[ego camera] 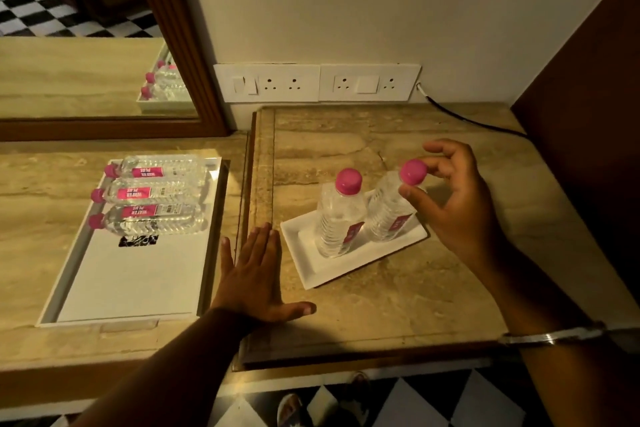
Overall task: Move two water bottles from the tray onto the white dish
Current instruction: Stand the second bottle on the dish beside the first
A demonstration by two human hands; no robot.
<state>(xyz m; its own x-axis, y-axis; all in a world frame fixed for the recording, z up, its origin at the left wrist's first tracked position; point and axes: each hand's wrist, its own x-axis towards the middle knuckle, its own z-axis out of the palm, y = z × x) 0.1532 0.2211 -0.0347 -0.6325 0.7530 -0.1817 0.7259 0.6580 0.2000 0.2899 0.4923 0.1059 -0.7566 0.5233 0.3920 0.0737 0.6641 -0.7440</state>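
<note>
Two clear water bottles with pink caps stand on the white dish (332, 270), right of centre. The left bottle (341, 218) stands free. The right bottle (389, 215) leans slightly, and my right hand (457, 204) pinches its pink cap between thumb and fingertips, the other fingers spread. My left hand (256, 274) lies flat, palm down, fingers apart, on the stone top between the dish and the white tray (131, 288). Three more bottles (152, 194) lie on their sides at the tray's far end.
A mirror (86, 45) with a wooden frame stands behind the tray. Wall sockets and switches (317, 82) sit behind the dish, with a black cable (464, 118) running right. A dark wooden panel (588, 97) borders the right side. The counter edge is close in front.
</note>
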